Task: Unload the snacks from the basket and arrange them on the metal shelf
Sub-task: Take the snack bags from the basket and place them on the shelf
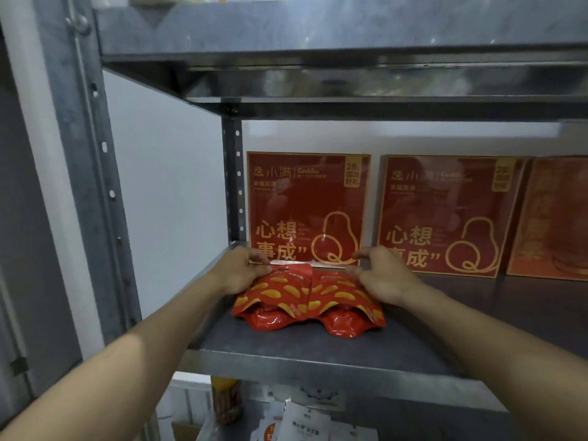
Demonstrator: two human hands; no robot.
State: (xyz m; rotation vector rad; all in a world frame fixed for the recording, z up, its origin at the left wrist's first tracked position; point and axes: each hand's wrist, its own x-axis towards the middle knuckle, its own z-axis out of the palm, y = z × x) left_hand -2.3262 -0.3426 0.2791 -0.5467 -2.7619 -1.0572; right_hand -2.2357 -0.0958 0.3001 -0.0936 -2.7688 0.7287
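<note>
Both hands are in on the middle tier of the metal shelf [318, 364], a grey steel deck with a folded front lip, dull and a little scuffed. Two red snack pouches printed with yellow crisps lie flat on it, side by side and touching along their inner edges, with their puffed bottoms towards the front lip. The left hand [241, 272] has its fingers curled and pinches the top edge of the left pouch [273, 297]. The right hand [385, 275] does the same at the top of the right pouch [343, 300].

Just behind the pouches, a red gift box [308, 211] with gold lettering stands upright against the pale back wall [375, 138], its lower edge right by the pouch tops. A second red box [451, 218] of the same design stands beside it to the right. A third, more orange box [553, 218] sits at the frame edge, too blurred to read.

The upper tier [318, 43] hangs overhead, galvanised and shiny underneath. A perforated front post [92, 154] rises at the left, with a rear post [234, 179] in the corner. Down on the lower tier, white packets [305, 421] lie loose near an orange and red pack [227, 399] whose label I cannot make out
</note>
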